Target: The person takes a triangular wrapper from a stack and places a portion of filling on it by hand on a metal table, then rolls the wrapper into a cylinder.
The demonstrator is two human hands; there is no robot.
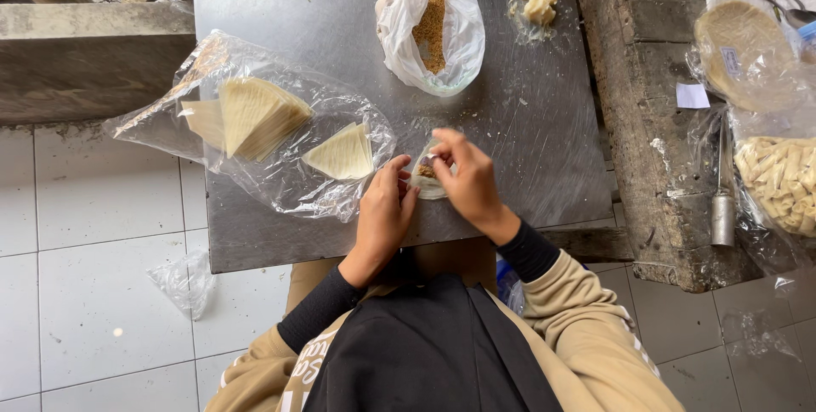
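Both hands meet over the near edge of a metal table. My left hand and my right hand pinch a small pale wrapper with brown filling showing inside it. The fingers of both hands curl around the wrapper's edges. Just left of my left hand lies a fan of triangular wrappers on a clear plastic sheet. A bigger stack of triangular wrappers lies further left on the same sheet.
A white plastic bag of brown crumbly filling sits at the table's far middle. Pale dough lumps lie at the far right corner. On the wooden bench to the right are round flat sheets, a bag of rolled pieces and a metal cylinder.
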